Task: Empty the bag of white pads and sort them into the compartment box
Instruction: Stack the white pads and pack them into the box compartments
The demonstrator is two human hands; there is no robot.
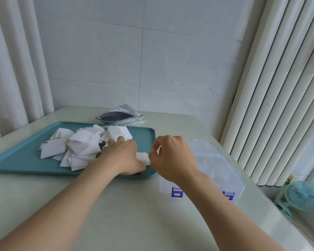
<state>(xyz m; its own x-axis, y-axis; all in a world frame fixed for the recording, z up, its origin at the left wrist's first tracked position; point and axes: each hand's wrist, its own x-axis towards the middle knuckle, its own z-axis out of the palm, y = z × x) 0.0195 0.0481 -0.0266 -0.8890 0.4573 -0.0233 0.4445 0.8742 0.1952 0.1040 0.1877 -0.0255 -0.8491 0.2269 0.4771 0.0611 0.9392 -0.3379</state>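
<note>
Pale desk [116,205] against tiled wall; vertical blinds at right, small blue fan [304,195] low by window. Flat behind teal tray [16,160], the bag [119,116], looking slack and emptied; first half of task judged done. Loose heap of white pads [76,147] on tray, mostly left of centre. Just right of tray, clear compartment box [216,160] with blue latches [177,192]; no pads made out in any compartment, though clear plastic hard to read. Sorting judged barely begun, nearly whole heap left.

Of the hands: left hand [123,156] palm down, fingertips on heap, thumb hidden, so grip impossible to tell. Fingers of right hand [172,156] curled, pinching small stack [143,157] of pads between both hands, over tray's right end.

Small round printed marks on bag, too small to read. No brand or label legible elsewhere.
</note>
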